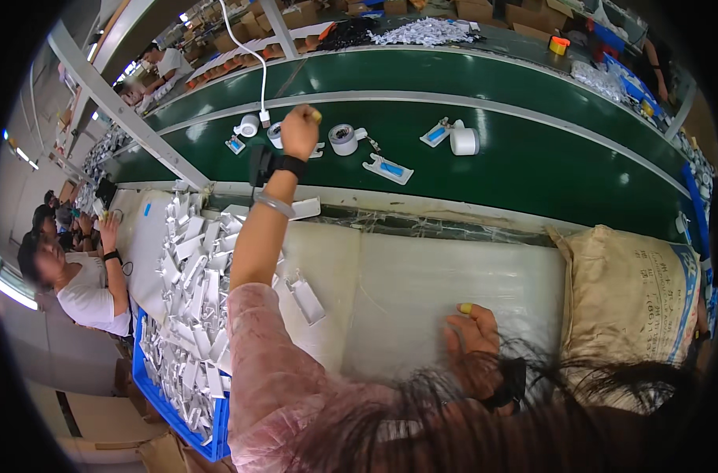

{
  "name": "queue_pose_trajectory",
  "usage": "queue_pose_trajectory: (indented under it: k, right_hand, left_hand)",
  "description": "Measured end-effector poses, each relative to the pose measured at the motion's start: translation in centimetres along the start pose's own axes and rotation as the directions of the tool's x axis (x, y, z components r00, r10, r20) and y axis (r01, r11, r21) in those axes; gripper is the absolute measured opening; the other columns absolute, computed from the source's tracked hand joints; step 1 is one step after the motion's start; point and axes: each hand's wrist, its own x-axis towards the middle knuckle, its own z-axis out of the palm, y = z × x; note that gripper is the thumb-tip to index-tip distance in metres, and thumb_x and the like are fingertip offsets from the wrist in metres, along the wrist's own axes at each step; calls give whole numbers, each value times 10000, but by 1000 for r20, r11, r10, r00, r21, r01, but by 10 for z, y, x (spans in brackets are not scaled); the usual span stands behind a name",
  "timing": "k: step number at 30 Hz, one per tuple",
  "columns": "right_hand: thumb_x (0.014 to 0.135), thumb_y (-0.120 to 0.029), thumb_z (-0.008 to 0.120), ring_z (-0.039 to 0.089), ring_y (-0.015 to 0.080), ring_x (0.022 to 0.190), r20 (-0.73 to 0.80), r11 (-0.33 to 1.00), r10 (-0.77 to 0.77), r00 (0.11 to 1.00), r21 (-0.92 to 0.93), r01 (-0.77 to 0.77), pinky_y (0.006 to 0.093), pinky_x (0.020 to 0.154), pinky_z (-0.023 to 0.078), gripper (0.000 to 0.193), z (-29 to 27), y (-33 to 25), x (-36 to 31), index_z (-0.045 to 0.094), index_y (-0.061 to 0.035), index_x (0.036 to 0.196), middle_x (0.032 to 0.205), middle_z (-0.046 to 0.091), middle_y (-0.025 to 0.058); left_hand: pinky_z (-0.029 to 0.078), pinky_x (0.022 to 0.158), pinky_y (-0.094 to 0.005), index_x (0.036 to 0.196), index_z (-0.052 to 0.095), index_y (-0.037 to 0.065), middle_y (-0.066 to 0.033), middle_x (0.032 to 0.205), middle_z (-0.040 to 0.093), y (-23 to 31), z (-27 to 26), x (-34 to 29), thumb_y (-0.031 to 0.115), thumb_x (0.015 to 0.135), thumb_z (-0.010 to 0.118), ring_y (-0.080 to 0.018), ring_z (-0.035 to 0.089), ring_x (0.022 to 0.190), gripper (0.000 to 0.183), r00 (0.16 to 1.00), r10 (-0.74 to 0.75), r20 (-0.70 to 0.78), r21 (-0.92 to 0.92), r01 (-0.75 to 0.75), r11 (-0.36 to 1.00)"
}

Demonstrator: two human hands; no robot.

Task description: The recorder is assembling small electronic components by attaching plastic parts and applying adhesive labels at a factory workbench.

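Green conveyor belt (532,158) behind a white bench (422,284).
Left hand (300,132) fisted over belt near tape roll (343,139); right hand (473,331) flat, open, empty on bench.

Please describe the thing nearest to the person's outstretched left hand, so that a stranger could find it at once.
On the dark green conveyor belt, find the left hand. Beside its wrist lies a small white tape roll. Unlike the other rolls, a hanging white cable ends just above it.
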Motion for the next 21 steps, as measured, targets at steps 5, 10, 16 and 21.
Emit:
queue_pose_trajectory:
  k: [5,10,16,21]
  right_hand:
    - [742,-61,663,550,359,993,65,992,-93,994,-75,98,428,846,452,207,-3,-6,7,663,-48,948,1074,589,173]
    - [760,-57,658,555,360,988,65,991,-78,995,-104,85,431,843,457,182,-6,-6,9,668,-54,942,1074,592,177]
    - [763,-71,667,555,356,991,47,979,-154,987,-127,159,431,841,460,177,1,7,2,664,-54,938,1068,590,174]
    - [750,-75,672,553,364,996,79,984,-145,986,-94,152,428,847,458,184,-2,1,5,659,-49,932,1063,590,178]
  left_hand:
    - [455,940,-451,1020,674,83,-165,1077,652,-115,-25,-31,301,738,647,-351,614,1021,357,939,9,344,578,-219,786]
    - [454,943,-437,1017,677,72,-152,1040,671,-87,0,-26,355,724,679,-339,621,1024,408,825,-259,502,532,-58,845]
    - [529,828,-385,984,660,-27,-223,999,673,-99,6,-13,360,634,743,-340,661,929,529,724,-453,521,530,142,836]
    - [545,792,-366,911,689,-30,-233,946,680,-105,-2,-20,319,605,745,-332,671,900,468,737,-548,396,546,291,786]
